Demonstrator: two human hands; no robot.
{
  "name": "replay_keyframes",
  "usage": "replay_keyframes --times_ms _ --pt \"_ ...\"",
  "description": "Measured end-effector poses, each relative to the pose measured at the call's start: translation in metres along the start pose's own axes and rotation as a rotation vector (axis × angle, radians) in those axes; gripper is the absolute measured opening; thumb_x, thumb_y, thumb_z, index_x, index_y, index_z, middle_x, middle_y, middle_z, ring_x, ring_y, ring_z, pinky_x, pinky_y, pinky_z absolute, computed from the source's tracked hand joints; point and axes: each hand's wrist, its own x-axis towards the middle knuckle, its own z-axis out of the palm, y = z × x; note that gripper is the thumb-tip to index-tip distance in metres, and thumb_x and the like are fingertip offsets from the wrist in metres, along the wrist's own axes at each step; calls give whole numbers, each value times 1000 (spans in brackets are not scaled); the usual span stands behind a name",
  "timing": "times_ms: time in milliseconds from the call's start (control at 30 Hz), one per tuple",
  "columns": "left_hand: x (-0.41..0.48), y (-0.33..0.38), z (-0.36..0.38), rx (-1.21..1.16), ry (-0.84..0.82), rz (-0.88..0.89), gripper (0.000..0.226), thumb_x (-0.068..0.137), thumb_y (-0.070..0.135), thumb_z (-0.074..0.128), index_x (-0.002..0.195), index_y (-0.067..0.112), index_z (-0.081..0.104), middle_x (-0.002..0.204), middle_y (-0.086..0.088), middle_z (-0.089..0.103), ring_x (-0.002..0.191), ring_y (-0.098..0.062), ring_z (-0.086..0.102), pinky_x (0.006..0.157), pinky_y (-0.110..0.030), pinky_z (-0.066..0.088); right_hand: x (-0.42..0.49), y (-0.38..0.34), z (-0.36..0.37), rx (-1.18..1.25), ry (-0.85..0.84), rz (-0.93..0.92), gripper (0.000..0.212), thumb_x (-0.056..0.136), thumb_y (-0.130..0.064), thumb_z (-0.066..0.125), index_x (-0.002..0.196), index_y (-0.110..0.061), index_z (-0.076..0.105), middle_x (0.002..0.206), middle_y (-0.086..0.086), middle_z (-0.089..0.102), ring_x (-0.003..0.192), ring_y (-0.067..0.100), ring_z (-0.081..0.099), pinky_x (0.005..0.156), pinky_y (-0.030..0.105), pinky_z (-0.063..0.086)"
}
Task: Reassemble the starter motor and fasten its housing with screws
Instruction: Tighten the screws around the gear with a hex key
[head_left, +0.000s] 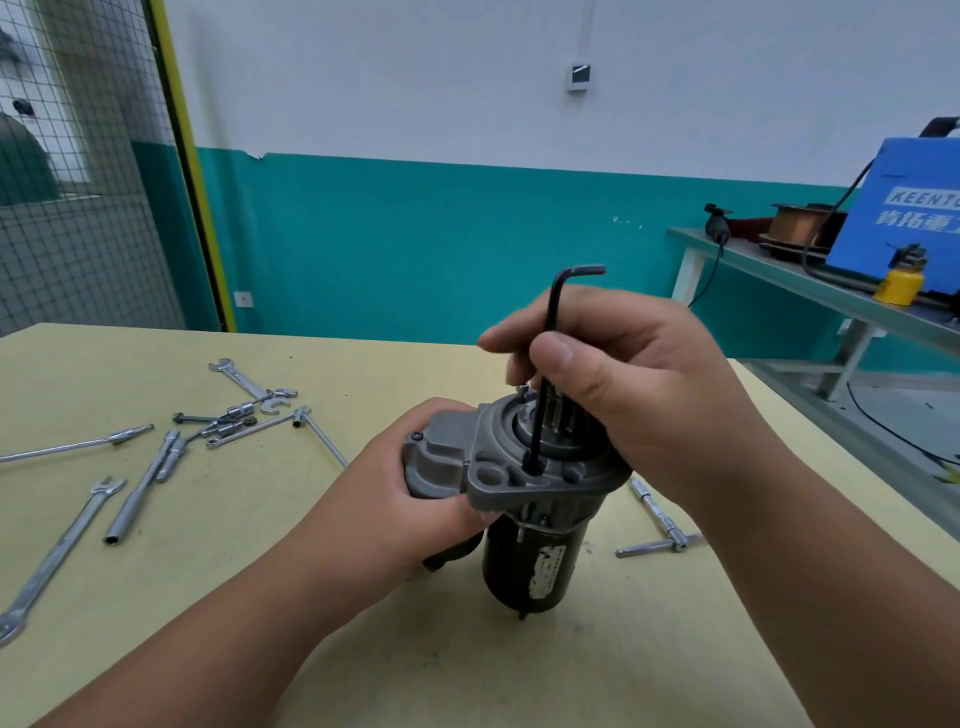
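Grey housing (447, 457) already sits on the starter motor (530, 556), upright on the table (260, 571): left hand (415, 499) grips its side, right hand (639, 384) pinches the hex key (537, 431) tip-down in the housing, 1 far screw (522, 391) looks proud, so fastening seems unfinished.

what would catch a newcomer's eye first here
A starter motor stands upright at the middle of the table, the left hand gripping its grey housing, the right hand pinching a black hex key set into that housing. Wrenches lie scattered to its left; a blue machine sits far right.
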Motion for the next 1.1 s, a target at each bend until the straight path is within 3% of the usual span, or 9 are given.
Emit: replay_keyframes --times_ms 200,333,400,467,567,667,800,900,1100 --pt "0 1 1 6 3 -5 43 71 56 83 111 52 66 110 13 75 105 -3 70 84 -6 50 2 5 1 219 68 24 24 81 -6 76 88 -29 75 82 6 69 75 14 70 74 29 57" --pt "0 0 1 5 3 -7 43 71 55 83 110 53 66 111 13 75 105 -2 70 84 -5 49 3 7 -2 237 29 50 16 79 -6 80 85 -10 66 81 0 73 77 14 70 74 27 56" --pt "0 0 1 7 5 -9 43 70 55 83 110 54 66 111 14 75 105 -2 70 83 -5 49 3 6 -4 251 -12 53 6 81 -15 75 86 -16 73 84 -1 74 81 13 69 75 25 55" --pt "0 0 1 6 9 -6 43 69 55 83 109 54 66 111 14 75 105 -2 70 83 -6 50 2 5 -5 246 -36 64 14 83 -21 65 86 -25 78 87 -4 73 84 11 68 76 23 52" --pt "-1 1 1 5 15 -5 44 68 56 83 109 55 66 110 16 75 104 -1 70 83 -5 49 1 6 -6 210 -50 64 18 84 -23 58 86 -24 76 88 -6 70 86 10 65 76 26 50" --pt "0 1 1 13 20 -7 43 69 55 83 108 56 66 109 16 75 103 1 69 81 -4 49 3 7 -4 146 -36 43 16 89 -30 62 84 -22 76 84 4 66 85 16 61 76 34 47" --pt "-1 2 2 22 24 -8 46 67 57 82 109 58 65 111 20 74 107 2 68 81 0 46 2 5 -4 117 -51 25 23 96 -25 54 93 -23 76 92 -11 71 90 7 67 80 18 50" --pt "0 2 2 34 23 -12 46 66 59 81 109 60 64 112 21 74 108 4 67 81 1 45 1 4 -5 110 -59 34 30 96 -23 47 100 -25 77 100 -14 73 99 10 69 82 17 51" --pt "0 0 0 17 7 -21 48 68 58 83 112 52 65 113 12 75 108 -4 70 85 -6 50 1 5 -3 176 -32 45 22 93 -16 69 103 -33 79 88 -6 71 85 8 68 77 21 53"
